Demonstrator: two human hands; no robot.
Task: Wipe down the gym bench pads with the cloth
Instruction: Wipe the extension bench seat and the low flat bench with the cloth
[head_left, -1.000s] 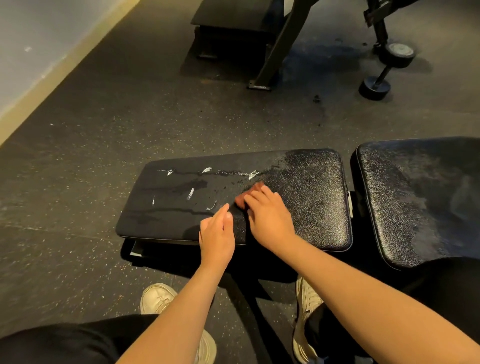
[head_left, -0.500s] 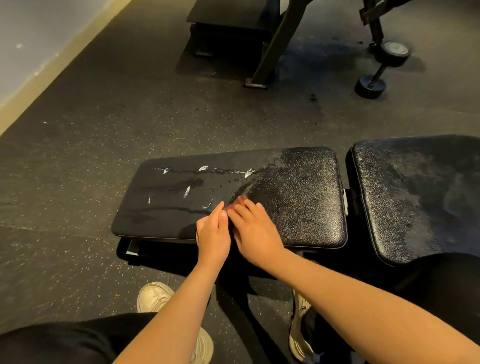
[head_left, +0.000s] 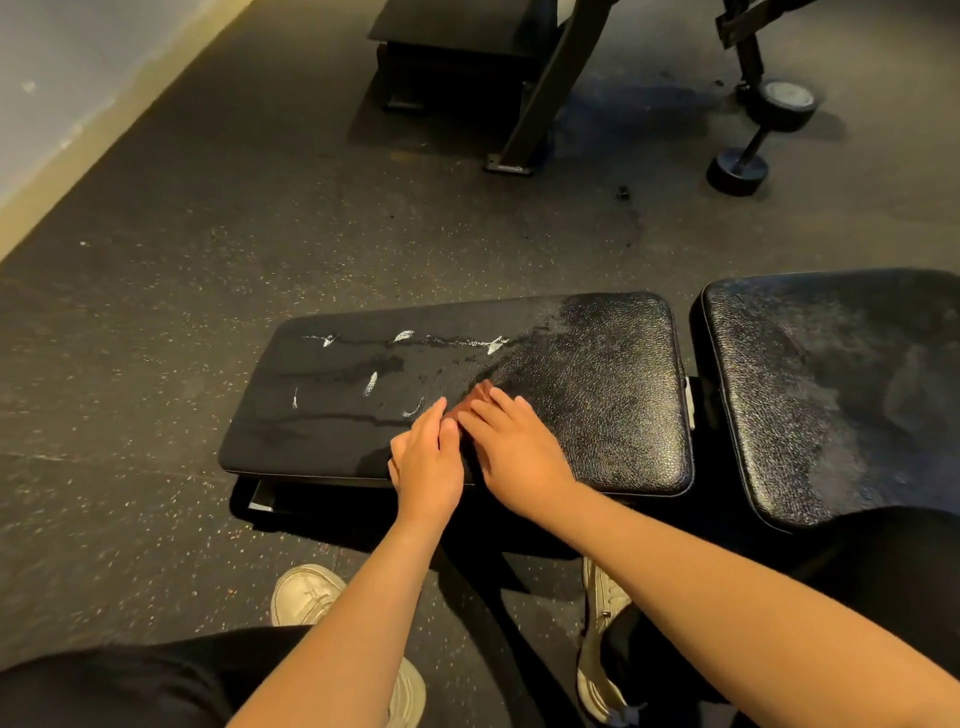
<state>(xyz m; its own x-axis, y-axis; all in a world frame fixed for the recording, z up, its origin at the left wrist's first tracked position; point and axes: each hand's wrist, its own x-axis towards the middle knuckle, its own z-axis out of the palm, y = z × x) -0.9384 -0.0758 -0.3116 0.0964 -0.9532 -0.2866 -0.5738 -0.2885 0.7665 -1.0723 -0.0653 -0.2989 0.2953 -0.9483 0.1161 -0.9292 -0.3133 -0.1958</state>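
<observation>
The right hand (head_left: 514, 452) lay flat, fingers straight and together, pressing a reddish cloth (head_left: 475, 397) onto the seat pad (head_left: 597, 384). Only a corner of the cloth showed past its fingertips. The left hand (head_left: 426, 467) rested beside it, touching it, fingers straight on the pad's near edge and holding nothing. White streaks (head_left: 405, 336) and wet runs lay beyond and left of the left hand's fingertips, so the stroke probably needed to travel that way. Doing it well likely meant firm, even palm pressure, overlapping passes out to the far edge and left end, and lifting the left hand clear of the cloth's path. The back pad (head_left: 831, 395) sat right of the right forearm, seemingly awaiting its turn.
</observation>
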